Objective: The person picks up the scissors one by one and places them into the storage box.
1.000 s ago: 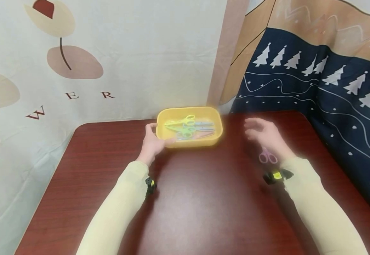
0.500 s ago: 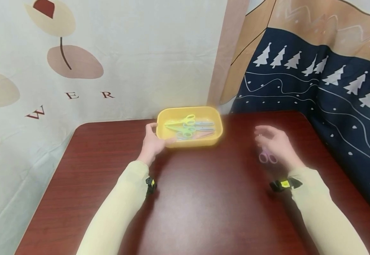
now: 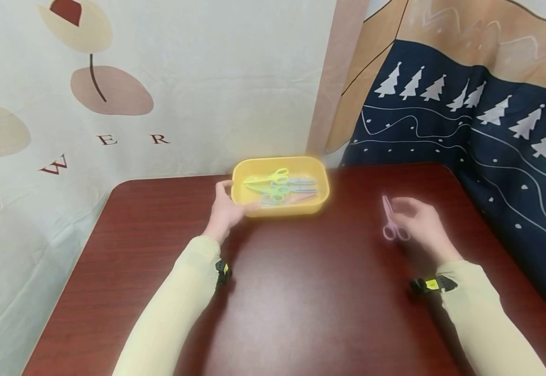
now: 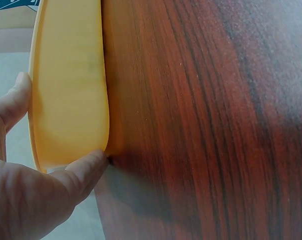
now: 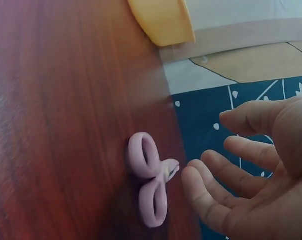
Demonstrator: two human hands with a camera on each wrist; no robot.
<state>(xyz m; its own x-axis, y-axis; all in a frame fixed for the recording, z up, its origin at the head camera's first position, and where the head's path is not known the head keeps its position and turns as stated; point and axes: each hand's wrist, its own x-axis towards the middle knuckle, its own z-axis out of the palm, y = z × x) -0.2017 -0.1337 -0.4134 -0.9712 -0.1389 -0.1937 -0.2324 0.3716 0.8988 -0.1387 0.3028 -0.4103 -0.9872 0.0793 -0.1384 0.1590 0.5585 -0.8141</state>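
At the back of the table sits a yellow plastic basket (image 3: 279,211) holding several pairs of scissors (image 3: 277,190) in yellow, green, blue and pink. My left hand (image 3: 225,211) grips the basket by its left front corner; in the left wrist view the thumb (image 4: 85,170) presses the lower corner and a finger touches the rim. Pink scissors (image 3: 388,211) lie on the table to the right, blades pointing away from me. Right beside them my right hand (image 3: 420,225) hovers with loosely bent fingers and nothing in its grasp. In the right wrist view the fingertips (image 5: 193,182) are near the scissors' pivot.
The dark red wood-grain table (image 3: 296,292) ends at the back against a white printed cloth (image 3: 207,94). A navy cloth with white trees (image 3: 409,125) hangs along the right side. Wrist cameras (image 3: 431,284) are strapped under both sleeves.
My right hand has moved right and toward me, away from the basket and down beside the pink scissors, uncovering their blades. My left hand and the basket have stayed in place.
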